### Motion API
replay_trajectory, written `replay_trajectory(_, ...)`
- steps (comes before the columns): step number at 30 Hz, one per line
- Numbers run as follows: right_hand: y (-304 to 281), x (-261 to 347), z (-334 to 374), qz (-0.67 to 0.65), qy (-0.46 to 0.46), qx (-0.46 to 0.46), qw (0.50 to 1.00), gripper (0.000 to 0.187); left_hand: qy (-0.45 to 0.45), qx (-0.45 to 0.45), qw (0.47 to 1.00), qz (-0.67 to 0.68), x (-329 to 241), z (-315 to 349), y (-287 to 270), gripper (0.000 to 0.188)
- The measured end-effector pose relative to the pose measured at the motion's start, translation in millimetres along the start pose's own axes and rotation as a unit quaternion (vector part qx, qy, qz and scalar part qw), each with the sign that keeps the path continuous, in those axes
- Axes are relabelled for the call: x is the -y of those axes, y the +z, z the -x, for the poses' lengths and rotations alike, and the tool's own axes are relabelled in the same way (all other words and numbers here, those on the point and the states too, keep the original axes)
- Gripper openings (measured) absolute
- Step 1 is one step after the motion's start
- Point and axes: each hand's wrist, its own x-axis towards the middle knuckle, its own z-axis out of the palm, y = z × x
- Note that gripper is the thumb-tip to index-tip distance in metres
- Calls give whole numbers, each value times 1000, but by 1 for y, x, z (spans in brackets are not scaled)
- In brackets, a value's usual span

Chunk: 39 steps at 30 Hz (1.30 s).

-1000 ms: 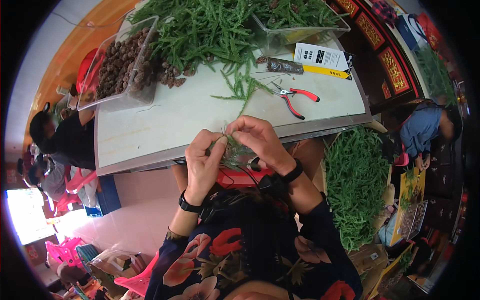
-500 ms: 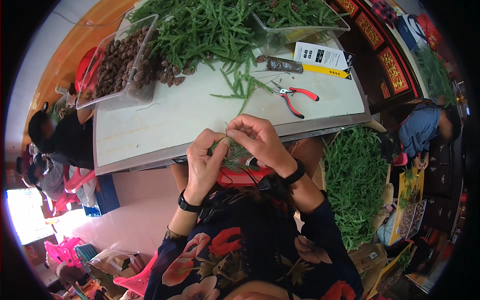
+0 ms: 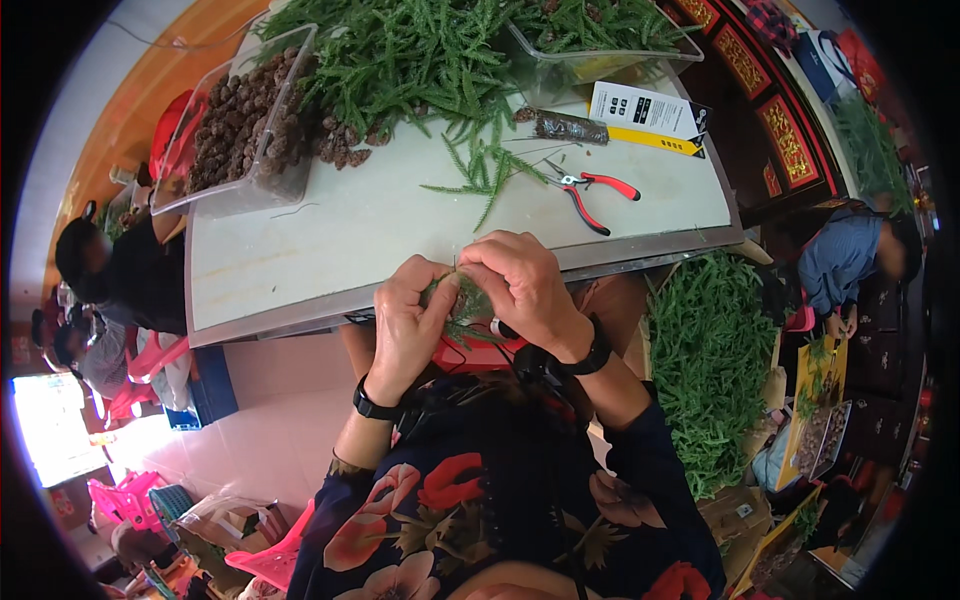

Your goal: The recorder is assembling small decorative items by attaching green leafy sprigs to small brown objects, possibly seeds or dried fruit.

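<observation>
Over the table's near edge, my left hand [image 3: 412,308] is closed on a bunch of green needle sprigs [image 3: 468,298], which hangs down between my hands. The right hand [image 3: 522,290] pinches at the top of the bunch, beside my left thumb; a thin dark strand shows at its fingertips, too fine to name surely. Beyond my hands lie loose green sprigs [image 3: 488,170] on the pale table [image 3: 330,260]. Red-handled pliers [image 3: 590,192] rest with jaws apart, near some thin dark wires.
A clear bin [image 3: 290,182] of pine cones [image 3: 235,130] stands far left, beside a heap of greenery [image 3: 400,60]. At right are a dark wrapped roll [image 3: 570,127], a white and yellow card [image 3: 648,118] and more greenery [image 3: 705,380] below table level. Other people sit on both sides.
My right fingers have drawn down and closed in tighter against the top of the bunch. The left hand keeps its grip in nearly the same place.
</observation>
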Motion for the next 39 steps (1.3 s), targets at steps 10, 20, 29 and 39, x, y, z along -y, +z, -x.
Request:
replay_trajectory(10,-73,-51,-7,211,50,22,976,31,14,-23,999,-34,-9,-4,8,7)
replay_trajectory(20,-122,-79,-12,373,209,213,878,70,-15,-21,999,41,-22,-4,-9,10)
replay_trajectory(29,-63,-69,-20,492,182,197,828,42,-41,15,986,162,-4,7,-70,8)
replay_trajectory(39,-28,37,-63,109,49,143,983,34,-14,148,900,410,19,9,-117,12)
